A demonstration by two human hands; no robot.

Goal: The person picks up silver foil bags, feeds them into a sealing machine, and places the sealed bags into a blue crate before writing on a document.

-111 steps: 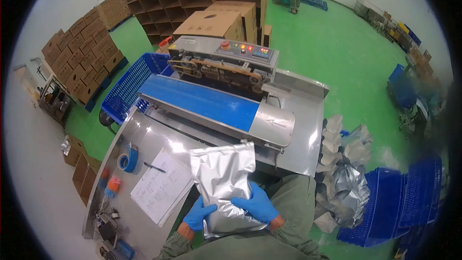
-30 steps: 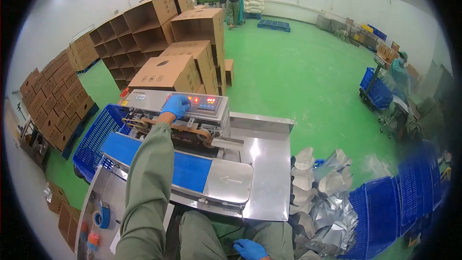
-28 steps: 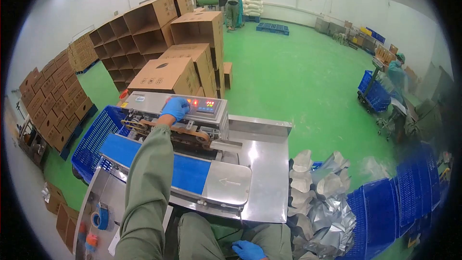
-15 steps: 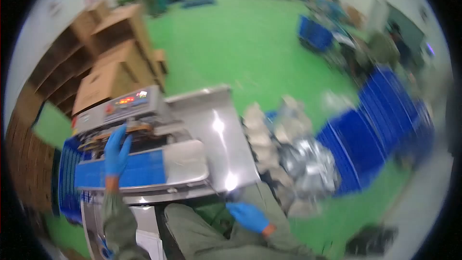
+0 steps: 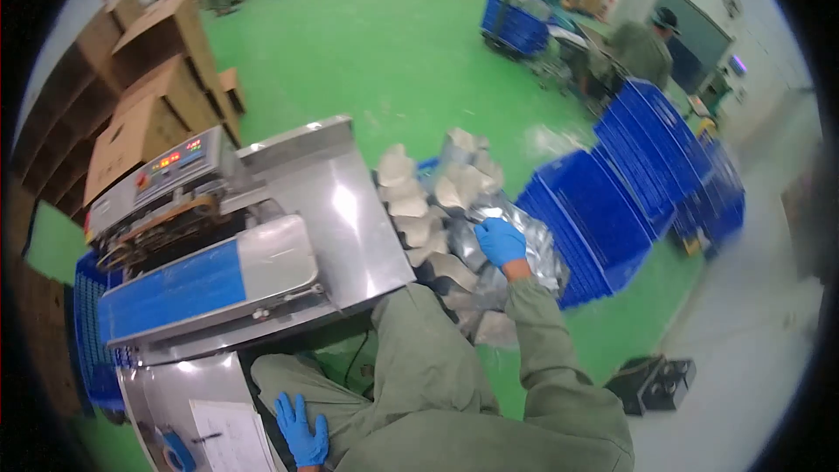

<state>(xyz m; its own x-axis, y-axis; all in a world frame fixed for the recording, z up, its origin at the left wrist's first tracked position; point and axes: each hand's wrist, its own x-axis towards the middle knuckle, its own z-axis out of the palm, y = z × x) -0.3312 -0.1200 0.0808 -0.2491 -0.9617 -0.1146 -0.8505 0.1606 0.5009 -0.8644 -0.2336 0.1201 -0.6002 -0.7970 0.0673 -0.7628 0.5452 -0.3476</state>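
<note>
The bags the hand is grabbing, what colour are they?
Shiny silver. The head view shows the right hand in a blue glove on the pile of foil bags.

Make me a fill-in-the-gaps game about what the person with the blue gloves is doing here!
1. The right hand reaches into a pile of shiny ____ pouches.
2. The left hand rests on the person's own ____.
3. The belt on the sealing machine is coloured ____.
4. Beside the pile stand stacked blue ____.

Missing words: silver; leg; blue; crates
</note>
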